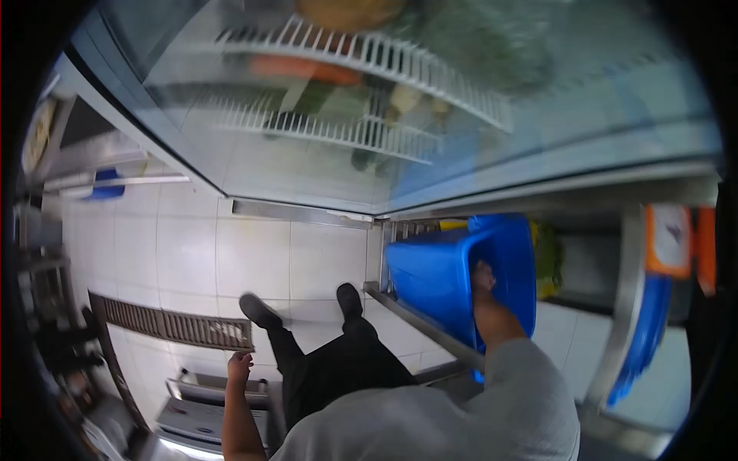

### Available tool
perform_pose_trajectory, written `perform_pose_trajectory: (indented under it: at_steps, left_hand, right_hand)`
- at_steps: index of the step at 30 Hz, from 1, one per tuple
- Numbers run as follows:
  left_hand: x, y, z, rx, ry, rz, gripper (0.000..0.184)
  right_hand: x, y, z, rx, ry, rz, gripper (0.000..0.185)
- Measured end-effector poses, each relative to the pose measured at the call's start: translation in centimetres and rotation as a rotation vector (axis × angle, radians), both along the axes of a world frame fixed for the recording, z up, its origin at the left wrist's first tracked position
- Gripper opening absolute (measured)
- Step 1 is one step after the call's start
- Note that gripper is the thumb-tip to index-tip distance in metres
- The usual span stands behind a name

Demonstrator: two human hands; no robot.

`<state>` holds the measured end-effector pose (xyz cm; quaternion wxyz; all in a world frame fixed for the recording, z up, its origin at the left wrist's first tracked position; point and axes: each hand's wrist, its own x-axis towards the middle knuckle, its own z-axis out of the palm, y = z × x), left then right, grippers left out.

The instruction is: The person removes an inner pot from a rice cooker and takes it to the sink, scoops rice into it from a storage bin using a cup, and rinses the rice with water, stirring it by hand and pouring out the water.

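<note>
My right arm reaches down into a deep blue plastic bin (pixel 427 288) on my right. Inside its mouth my right hand (pixel 483 275) shows only in part and blurred; its fingers and anything in them cannot be made out. My left hand (pixel 240 366) hangs low at my other side, its fingers loosely bent and nothing visible in it. Below that hand, near the bottom edge, is a grey metal appliance (pixel 207 419) with a bar handle.
A glass-fronted fridge (pixel 307 169) with white wire shelves (pixel 384 138) and food stands ahead. A metal frame (pixel 423 326) runs beside the bin. An orange-and-white box (pixel 667 240) sits far right. A brown floor grate (pixel 165 319) lies in the tiled floor (pixel 254 253).
</note>
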<state>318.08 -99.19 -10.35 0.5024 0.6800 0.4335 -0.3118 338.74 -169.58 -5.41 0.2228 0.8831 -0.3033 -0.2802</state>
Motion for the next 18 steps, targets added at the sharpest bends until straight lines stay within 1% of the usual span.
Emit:
perform_pose_trajectory:
  at_steps: [1,2,3,5,6,9,10,11,13,14,17,18]
  left_hand:
    - [-2.2,-1.7,-2.4,0.016,0.047,0.031,0.025]
    - [-3.4,-3.0,-3.2,0.013,0.082,0.052,0.026]
    - [-5.8,-4.0,-4.8,0.039,0.125,-0.006,0.027]
    - [-10.4,-5.0,-8.0,0.081,0.213,-0.132,0.027]
    - [-11.1,-6.1,-7.3,0.152,0.298,-0.119,0.027]
    - [-16.9,-5.4,-9.1,0.099,0.396,-0.094,0.028]
    - [-17.3,-5.6,-8.3,0.07,0.466,0.011,0.027]
    - [-17.7,-5.0,-7.0,0.054,0.524,0.013,0.027]
    - [-16.9,-6.2,-6.7,0.005,0.59,0.063,0.026]
    - [-16.4,-6.4,-6.3,-0.007,0.608,0.026,0.025]
    - [-15.6,-5.5,-5.9,-0.029,0.467,0.17,0.024]
    - [-14.9,-5.2,-5.3,-0.02,0.444,0.161,0.025]
  right_hand:
    - [-3.1,-5.6,-6.8,-0.032,-0.047,0.101,0.034]
    - [-5.8,-10.8,-13.3,-0.07,-0.092,0.203,0.034]
    - [-5.6,-9.0,-10.7,0.046,-0.013,0.058,0.033]
    - [-5.2,-8.1,-9.7,0.173,0.023,-0.124,0.033]
    - [-5.2,-8.3,-10.2,0.21,0.024,-0.165,0.033]
    - [-4.7,-8.8,-12.0,0.321,-0.012,-0.268,0.032]
    - [-5.2,-9.3,-12.7,0.363,-0.024,-0.316,0.032]
    - [-5.6,-9.9,-12.9,0.395,-0.034,-0.36,0.031]
    - [-5.6,-10.6,-13.0,0.456,-0.083,-0.437,0.031]
    - [-5.5,-10.8,-13.3,0.499,-0.114,-0.493,0.031]
    - [-5.1,-10.7,-14.2,0.703,-0.246,-0.741,0.03]
    - [-5.3,-10.9,-14.2,0.784,-0.311,-0.849,0.03]
